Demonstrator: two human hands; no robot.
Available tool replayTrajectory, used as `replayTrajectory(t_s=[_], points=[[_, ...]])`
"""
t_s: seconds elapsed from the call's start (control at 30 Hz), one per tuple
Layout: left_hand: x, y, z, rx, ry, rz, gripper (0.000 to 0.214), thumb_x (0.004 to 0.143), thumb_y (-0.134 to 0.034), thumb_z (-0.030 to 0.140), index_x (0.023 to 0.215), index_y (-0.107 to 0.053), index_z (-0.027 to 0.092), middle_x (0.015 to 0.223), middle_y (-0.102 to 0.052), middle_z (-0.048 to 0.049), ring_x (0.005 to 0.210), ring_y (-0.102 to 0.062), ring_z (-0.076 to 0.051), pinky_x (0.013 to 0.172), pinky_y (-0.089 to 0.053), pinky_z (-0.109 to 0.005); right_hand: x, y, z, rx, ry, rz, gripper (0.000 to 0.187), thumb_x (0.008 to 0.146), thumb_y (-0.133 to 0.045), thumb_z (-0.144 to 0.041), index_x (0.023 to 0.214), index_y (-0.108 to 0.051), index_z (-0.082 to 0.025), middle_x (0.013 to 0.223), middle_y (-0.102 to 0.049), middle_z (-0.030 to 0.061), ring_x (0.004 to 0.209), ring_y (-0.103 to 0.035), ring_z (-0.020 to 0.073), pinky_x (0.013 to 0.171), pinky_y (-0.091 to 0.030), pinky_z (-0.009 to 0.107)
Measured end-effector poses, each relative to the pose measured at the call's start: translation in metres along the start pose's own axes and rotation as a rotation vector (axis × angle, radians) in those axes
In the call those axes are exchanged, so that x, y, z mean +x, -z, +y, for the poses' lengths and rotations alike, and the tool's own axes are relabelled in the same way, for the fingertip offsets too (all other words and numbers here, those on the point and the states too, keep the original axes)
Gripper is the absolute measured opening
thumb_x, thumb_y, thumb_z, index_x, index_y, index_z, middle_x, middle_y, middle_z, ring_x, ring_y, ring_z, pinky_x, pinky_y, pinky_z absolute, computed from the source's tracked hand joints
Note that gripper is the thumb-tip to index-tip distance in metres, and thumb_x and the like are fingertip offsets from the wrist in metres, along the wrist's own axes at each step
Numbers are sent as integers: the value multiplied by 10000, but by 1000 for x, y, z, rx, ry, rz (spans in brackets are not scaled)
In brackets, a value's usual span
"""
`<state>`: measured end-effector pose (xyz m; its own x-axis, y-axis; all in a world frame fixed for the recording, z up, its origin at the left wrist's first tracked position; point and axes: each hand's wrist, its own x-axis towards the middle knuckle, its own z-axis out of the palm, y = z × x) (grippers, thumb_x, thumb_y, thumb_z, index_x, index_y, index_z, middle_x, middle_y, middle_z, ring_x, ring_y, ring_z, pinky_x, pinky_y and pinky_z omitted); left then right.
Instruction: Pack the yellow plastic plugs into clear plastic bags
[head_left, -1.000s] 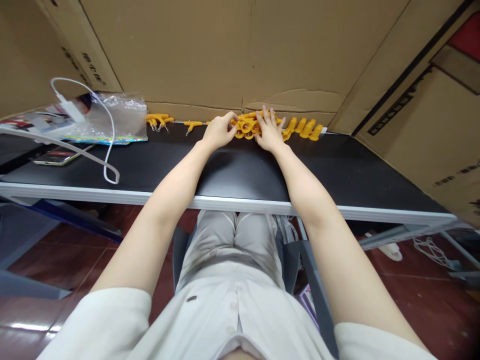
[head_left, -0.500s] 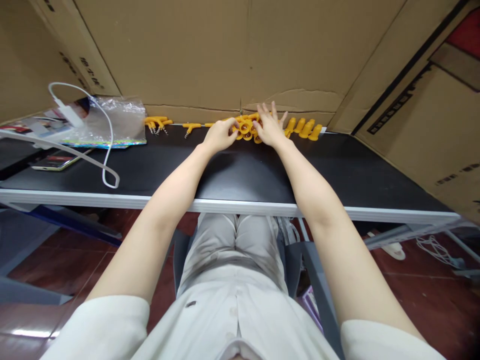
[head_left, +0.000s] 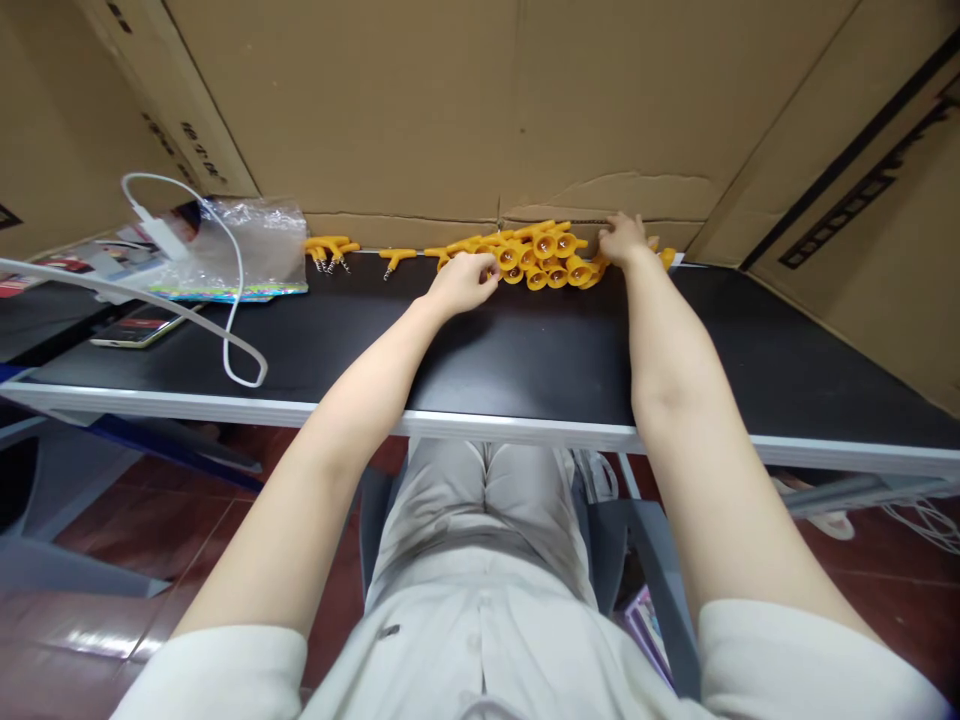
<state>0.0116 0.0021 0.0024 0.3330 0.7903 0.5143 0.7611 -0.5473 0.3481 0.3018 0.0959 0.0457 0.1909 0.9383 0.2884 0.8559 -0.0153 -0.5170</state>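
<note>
Yellow corkscrews with bell-shaped bodies lie in a pile [head_left: 551, 262] along the back of the black table, many with their round open ends toward me. My left hand [head_left: 465, 282] is closed at the pile's left end, thumb and forefinger together; anything between them is hidden. My right hand [head_left: 624, 240] reaches down beyond the pile's right end with fingers curled, among yellow bell-shaped pieces [head_left: 666, 258] partly covered by it. What it grips is hidden. To the left lie a loose T-shaped handle with a metal spiral [head_left: 397, 256] and a small group of the same handles [head_left: 330, 246].
Cardboard walls [head_left: 420, 120] rise behind and at both sides of the table [head_left: 525, 370]. At the left are a clear plastic bag [head_left: 262, 240], a phone [head_left: 142, 328] and a white cable [head_left: 238, 290] with a white plug-like block [head_left: 165, 235].
My right hand has gone from the middle of the pile, fingers spread, to the bell-shaped pieces at the right, fingers curled. My left hand stays at the pile's left end. The view shifted slightly.
</note>
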Motion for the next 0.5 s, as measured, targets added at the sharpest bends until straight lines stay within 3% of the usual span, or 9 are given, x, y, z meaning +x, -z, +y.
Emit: replayTrajectory(t_s=[0.1,0.23,0.37,0.5], points=[[0,-1,0,2,-9,-10,198,905,-591,202,963,-780,187,939,-808,-94,895,-719,-255,904,-560,-370,-3,2,-2,-104,-2,-67,562,1069,-555,-146,1631,-552,-130,1812,-306,184,1738,-157,368,1364,-135,726],[2,-3,-3,-5,-29,-14,191,898,-590,210,947,-773,189,919,-801,-88,885,-714,-251,892,-560,-366,3,-4,3,-170,59,-70,477,994,-642,-71,1469,-696,-78,1784,-323,262,1728,-162,409,1337,-6,756],[3,-5,-6,-23,-35,-18,173,895,-604,220,936,-770,198,913,-794,-81,892,-705,-253,906,-556,-371,0,-4,1,-234,75,-98,501,949,-676,-75,1447,-702,-117,1751,-395,251,1688,-282,426,1329,-89,803],[3,-5,-6,-24,-31,-23,173,899,-602,207,932,-772,194,934,-796,-81,905,-701,-254,926,-547,-373,-7,-3,-3,-308,47,-122,697,943,-614,-40,1633,-523,-76,1783,-348,231,1659,-364,415,1352,-161,764]])
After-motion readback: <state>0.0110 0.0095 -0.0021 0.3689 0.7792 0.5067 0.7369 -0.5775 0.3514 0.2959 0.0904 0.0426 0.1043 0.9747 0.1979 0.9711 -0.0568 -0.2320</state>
